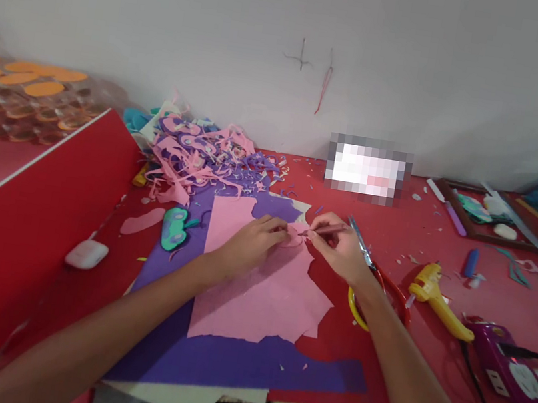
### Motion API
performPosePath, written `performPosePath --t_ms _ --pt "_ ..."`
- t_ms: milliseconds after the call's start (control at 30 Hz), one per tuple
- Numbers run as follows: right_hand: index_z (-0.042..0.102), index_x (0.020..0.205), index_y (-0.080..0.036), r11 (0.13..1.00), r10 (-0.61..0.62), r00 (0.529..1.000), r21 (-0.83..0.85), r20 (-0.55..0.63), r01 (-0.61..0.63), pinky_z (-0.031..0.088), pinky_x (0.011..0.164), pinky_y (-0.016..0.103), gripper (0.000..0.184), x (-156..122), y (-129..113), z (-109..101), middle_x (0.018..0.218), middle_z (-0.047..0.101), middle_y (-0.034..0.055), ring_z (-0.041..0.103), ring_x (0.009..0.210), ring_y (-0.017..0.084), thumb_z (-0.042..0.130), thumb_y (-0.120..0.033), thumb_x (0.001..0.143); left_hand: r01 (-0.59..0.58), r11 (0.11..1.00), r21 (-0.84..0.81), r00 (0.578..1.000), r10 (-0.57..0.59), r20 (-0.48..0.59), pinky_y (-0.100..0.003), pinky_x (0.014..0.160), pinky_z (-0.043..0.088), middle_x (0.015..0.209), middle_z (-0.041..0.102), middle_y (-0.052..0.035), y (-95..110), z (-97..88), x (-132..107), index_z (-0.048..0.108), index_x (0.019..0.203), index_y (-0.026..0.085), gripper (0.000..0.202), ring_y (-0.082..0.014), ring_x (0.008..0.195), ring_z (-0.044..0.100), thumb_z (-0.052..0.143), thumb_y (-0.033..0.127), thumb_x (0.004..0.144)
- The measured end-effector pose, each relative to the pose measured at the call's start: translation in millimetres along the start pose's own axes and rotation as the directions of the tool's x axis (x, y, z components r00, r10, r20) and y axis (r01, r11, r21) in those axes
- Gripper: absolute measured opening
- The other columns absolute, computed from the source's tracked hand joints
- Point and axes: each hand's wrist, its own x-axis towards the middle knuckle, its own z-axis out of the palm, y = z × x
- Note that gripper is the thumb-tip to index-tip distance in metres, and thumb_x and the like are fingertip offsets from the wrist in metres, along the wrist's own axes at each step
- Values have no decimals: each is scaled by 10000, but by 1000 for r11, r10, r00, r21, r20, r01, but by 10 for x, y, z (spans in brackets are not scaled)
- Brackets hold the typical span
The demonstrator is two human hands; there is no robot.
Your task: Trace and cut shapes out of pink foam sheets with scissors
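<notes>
A large pink felt sheet [254,300] with a ragged right edge lies over a purple felt sheet [314,373]. My left hand [258,240] presses its bent fingertips on a small rounded pink felt piece [292,237] near the top of the pink sheet. In a writing grip, my right hand [340,246] holds a slim pencil [329,229], its tip at that piece. Scissors with red and yellow handles [353,306] lie partly hidden under my right forearm. Left of the sheets is a teal mask-shaped felt piece [174,229].
Pink and purple felt scraps [205,152] are heaped at the back left. A red panel [37,227] slants along the left, beside a white earbud case [87,254]. At right are a yellow glue gun [439,301], a purple power strip [507,365] and a framed tray [487,231].
</notes>
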Motion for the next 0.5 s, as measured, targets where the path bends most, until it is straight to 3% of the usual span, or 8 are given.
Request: performPosePath --t_ms 233,500 --pt "656 846 -215 986 -38 999 162 20 34 466 688 324 200 7 101 -48 861 657 44 606 758 173 597 -387 930 25 999 -49 999 -26 -26 -364 956 526 1186 693 -95 -21 -10 -9 717 1052 176 241 -207 1094 620 485 134 998" --pt "638 861 -217 997 1 991 82 132 -12 481 697 319 135 -10 108 18 827 669 28 617 758 172 629 -347 899 -5 999 -36 1000 6 1 -357 968 524 1193 686 -85 -66 -26 -7 738 1059 199 272 -196 1113 618 491 111 984"
